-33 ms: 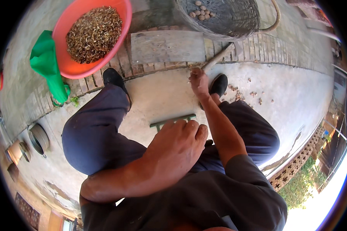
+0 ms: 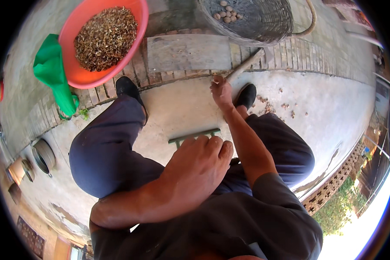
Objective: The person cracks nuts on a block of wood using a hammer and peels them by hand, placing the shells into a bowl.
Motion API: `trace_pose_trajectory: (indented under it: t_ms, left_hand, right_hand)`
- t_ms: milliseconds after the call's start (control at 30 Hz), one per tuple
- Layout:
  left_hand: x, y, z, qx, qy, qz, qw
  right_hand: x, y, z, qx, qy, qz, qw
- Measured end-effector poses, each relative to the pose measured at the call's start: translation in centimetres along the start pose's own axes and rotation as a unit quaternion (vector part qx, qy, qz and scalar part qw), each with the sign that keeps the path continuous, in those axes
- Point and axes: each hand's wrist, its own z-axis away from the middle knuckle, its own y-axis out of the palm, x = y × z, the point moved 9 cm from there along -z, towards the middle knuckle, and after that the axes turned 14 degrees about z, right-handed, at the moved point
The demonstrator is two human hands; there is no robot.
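Note:
My left hand hangs over my lap with its back up and its fingers curled under. Whatever those fingers may hold is hidden beneath the hand. Just beyond it shows the edge of a green frame. Farther out, beside my right shoe, my right hand is closed, fingers bent together; anything in them is too small to name. The lower end of a wooden stick meets the outline of that hand, and I cannot tell whether they touch.
A dark woven basket at the far side holds several walnuts. At far left, a pink basin contains brown pieces, next to a green bag. Shell bits litter the concrete on the right. A metal pot stands left.
The fingers of my right hand have shifted slightly. My left hand and everything around it look unchanged.

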Motion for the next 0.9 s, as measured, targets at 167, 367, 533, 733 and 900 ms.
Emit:
trace_pose_trajectory:
  t_ms: [167, 367, 533, 733, 900]
  left_hand:
    - [0.9, -0.2, 0.1, -0.081, 0.016, -0.018, 0.996]
    - [1.7, 0.1, -0.2, -0.014, -0.031, 0.026, 0.999]
    - [2.0, -0.4, -0.3, -0.018, -0.036, 0.052, 0.998]
    - [2.9, -0.8, -0.4, -0.027, -0.035, 0.078, 0.996]
    - [3.1, -0.7, -0.6, -0.024, -0.04, 0.088, 0.995]
  right_hand:
    - [0.7, 2.8, -1.6, -0.003, 0.046, 0.148, 0.988]
    - [-1.2, 5.0, -2.6, -0.032, 0.167, 0.17, 0.971]
    - [-2.0, 5.7, -2.0, -0.291, 0.058, 0.143, 0.944]
    - [-3.4, 7.4, -2.8, -0.315, 0.043, 0.168, 0.933]
    - [-3.4, 7.3, -3.4, -0.272, 0.072, 0.144, 0.949]
